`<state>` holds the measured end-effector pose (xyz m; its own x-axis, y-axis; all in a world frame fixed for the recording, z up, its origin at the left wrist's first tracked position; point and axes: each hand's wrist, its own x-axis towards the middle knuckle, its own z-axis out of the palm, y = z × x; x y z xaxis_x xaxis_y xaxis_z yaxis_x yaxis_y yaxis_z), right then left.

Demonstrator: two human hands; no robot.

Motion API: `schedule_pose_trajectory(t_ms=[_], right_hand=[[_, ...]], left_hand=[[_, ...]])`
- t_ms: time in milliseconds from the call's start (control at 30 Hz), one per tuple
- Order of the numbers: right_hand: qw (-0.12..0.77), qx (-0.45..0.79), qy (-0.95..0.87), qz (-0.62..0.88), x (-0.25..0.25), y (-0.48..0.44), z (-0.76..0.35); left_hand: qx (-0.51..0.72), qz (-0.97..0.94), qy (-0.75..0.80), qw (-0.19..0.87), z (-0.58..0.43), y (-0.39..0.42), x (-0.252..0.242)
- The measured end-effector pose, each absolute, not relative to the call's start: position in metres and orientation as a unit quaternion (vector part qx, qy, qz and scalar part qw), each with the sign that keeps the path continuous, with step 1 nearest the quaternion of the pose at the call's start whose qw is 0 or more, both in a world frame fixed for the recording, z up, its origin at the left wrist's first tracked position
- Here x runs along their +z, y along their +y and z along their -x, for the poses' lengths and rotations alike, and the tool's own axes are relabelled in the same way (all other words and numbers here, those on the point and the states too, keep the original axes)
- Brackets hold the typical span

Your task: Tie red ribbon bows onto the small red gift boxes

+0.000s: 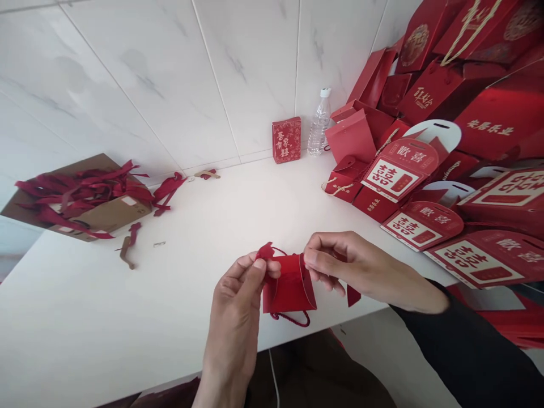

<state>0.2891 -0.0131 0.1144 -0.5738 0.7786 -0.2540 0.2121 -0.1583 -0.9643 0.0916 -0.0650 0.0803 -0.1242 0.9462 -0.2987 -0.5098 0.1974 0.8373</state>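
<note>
On the table's front edge stands a small red gift box (291, 292), its top open, with a dark red cord handle (297, 323) looped at the near side. My left hand (240, 294) is closed at the box's left side, thumb and finger pinching a red ribbon (266, 251) whose tip sticks up above them. Across from it, my right hand (346, 263) pinches at the box's right upper edge. A ribbon tail (353, 296) hangs below that hand. What lies between the right fingertips is partly hidden, but it looks like the same ribbon.
At left, a cardboard box (123, 218) overflows with red ribbons; loose ribbon pieces (169, 191) lie beside it. A red card box (286, 140) and a clear plastic bottle (319, 124) stand by the tiled wall. Many red gift boxes (393, 170) are piled at right.
</note>
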Motion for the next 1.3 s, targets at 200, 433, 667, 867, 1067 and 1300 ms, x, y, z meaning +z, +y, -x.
schedule_pose_trajectory(t_ms=[200, 433, 667, 867, 1067, 1300], right_hand=[[0.198, 0.650, -0.651, 0.338, 0.131, 0.009, -0.277], [0.220, 0.557, -0.729, 0.331, 0.143, 0.015, -0.270], [0.193, 0.473, -0.784, 0.353, 0.106, 0.014, -0.280], [0.219, 0.483, -0.763, 0.371, 0.116, 0.001, -0.285], [0.212, 0.470, -0.776, 0.363, 0.105, -0.001, -0.279], [0.183, 0.517, -0.749, 0.373, 0.089, 0.006, -0.266]], left_hand=[[0.492, -0.417, 0.528, 0.552, -0.100, -0.061, 0.088], [0.441, -0.436, 0.549, 0.560, -0.106, -0.054, 0.077], [0.488, -0.372, 0.526, 0.588, -0.101, -0.054, 0.068], [0.490, -0.385, 0.500, 0.602, -0.096, -0.054, 0.073], [0.468, -0.502, 0.530, 0.497, -0.083, -0.053, 0.070], [0.506, -0.678, 0.529, 0.061, -0.091, -0.056, 0.044]])
